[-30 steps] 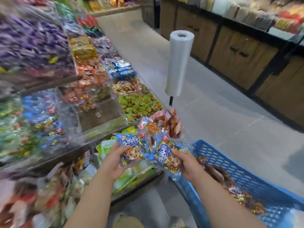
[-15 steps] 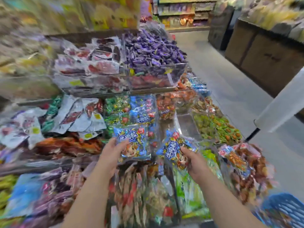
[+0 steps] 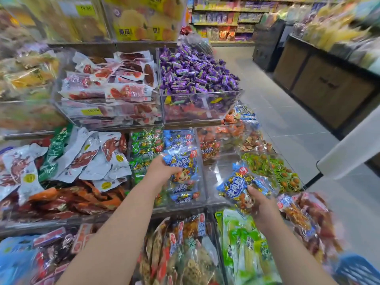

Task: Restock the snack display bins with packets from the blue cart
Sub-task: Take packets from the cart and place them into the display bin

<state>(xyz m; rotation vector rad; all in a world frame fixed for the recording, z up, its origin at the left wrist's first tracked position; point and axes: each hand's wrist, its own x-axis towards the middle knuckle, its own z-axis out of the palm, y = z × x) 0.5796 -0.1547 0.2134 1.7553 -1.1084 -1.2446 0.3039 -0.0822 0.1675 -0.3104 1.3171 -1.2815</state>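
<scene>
Right now, at centre frame, my left hand (image 3: 162, 171) pinches a blue packet (image 3: 183, 163) over its matching clear bin (image 3: 202, 188), my right hand (image 3: 261, 204) grips a second packet (image 3: 238, 184) lower right, and a careless release could slide either into the neighbouring compartment (image 3: 220, 171).

white bag roll (image 3: 349, 145) | wooden cabinet (image 3: 324, 87) | tiled floor (image 3: 277, 120) | far shelves (image 3: 222, 19)

First blue packet (image 3: 183, 162) tilts over the clear bin (image 3: 186, 204) of matching packets; second blue packet (image 3: 236, 185) held aloft just right.
</scene>
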